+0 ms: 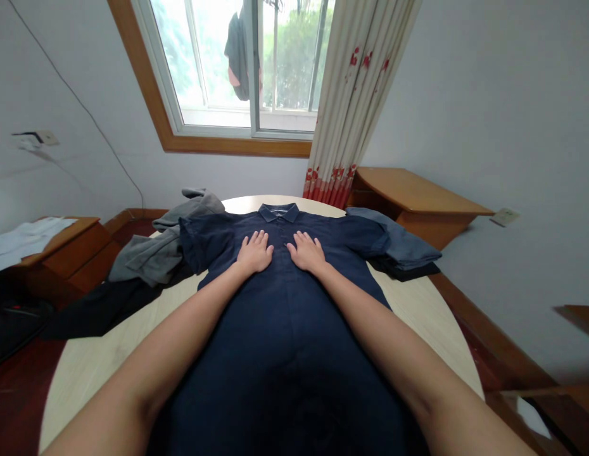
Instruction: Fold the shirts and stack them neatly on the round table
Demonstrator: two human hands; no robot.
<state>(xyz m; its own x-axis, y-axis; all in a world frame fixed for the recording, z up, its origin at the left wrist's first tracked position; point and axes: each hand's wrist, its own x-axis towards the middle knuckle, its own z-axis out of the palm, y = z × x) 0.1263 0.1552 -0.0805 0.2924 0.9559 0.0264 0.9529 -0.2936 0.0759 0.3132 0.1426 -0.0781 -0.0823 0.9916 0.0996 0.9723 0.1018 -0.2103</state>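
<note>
A dark navy short-sleeved shirt [280,297] lies spread front side up over a round pale table [418,310], its collar at the far edge and its sleeves out to both sides. My left hand [255,253] rests flat on the left chest of the shirt, fingers stretched out. Opposite it, just right of the button line, my right hand [306,251] lies on the cloth with its fingers extended and thumb apart. Neither hand grips anything. The shirt's lower part runs toward me into shadow between my forearms.
Crumpled grey clothing [154,256] and a black garment [109,307] hang over the table's left side. Folded blue-grey clothing [403,240] sits at the right edge. Beyond are a wooden cabinet [418,190], a curtain [356,95] and a window [285,69].
</note>
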